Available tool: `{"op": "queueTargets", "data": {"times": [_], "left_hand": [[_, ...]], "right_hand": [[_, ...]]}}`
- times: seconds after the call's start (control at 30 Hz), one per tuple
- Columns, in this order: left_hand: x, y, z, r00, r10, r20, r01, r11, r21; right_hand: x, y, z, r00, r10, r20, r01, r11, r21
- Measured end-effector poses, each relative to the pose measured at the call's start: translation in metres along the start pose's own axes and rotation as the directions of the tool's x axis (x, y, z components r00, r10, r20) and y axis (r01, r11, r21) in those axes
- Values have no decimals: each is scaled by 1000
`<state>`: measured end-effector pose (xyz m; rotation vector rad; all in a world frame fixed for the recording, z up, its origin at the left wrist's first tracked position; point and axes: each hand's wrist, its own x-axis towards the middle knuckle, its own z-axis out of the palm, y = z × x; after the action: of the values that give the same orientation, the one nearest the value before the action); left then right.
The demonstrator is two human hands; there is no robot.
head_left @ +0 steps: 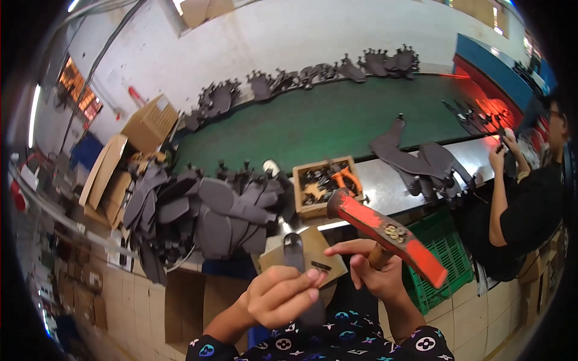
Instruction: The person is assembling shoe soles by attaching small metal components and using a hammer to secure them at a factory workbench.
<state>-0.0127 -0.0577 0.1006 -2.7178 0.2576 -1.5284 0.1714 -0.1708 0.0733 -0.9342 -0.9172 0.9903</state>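
Note:
My right hand (385,274) grips the wooden handle of a hammer (391,231) with a worn red head, raised at chest height. Its index finger stretches out toward my left hand (280,295). The fingers of that left hand are pinched together at a small dark, flat piece (321,266), too small to name. Beneath both hands lies a tan board (331,256), and on it a dark grey sole-shaped piece (294,249) with a shiny dark tip. My left hand covers part of this piece.
A wooden box (310,210) holds small black parts and an orange-handled tool. Left of it are piled grey soles (232,207); more soles (415,159) lie right. Behind runs a green conveyor belt (301,120). A co-worker (524,198) works at right above a green crate (445,240).

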Motion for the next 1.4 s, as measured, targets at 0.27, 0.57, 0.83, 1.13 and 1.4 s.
{"op": "queueTargets", "data": {"times": [0.27, 0.57, 0.83, 1.13, 1.4], "left_hand": [[-22, 12, -34, 977, 136, 163, -157, 979, 127], [-150, -39, 56, 498, -856, 139, 864, 476, -166], [-167, -31, 51, 484, -868, 106, 874, 475, -101], [-176, -26, 48, 540, -841, 35, 839, 535, -93], [-164, -25, 32, 363, -910, 198, 886, 272, -375]], "right_hand": [[-6, -8, 38, 979, 28, 201, 5, 987, -160], [51, 79, 30, 981, -96, 167, 176, 801, -572], [65, 123, 27, 979, 83, 188, 70, 725, -685], [66, 120, 37, 919, -90, 384, 346, 649, -677], [63, 114, 43, 899, -31, 437, 364, 608, -705]]}}
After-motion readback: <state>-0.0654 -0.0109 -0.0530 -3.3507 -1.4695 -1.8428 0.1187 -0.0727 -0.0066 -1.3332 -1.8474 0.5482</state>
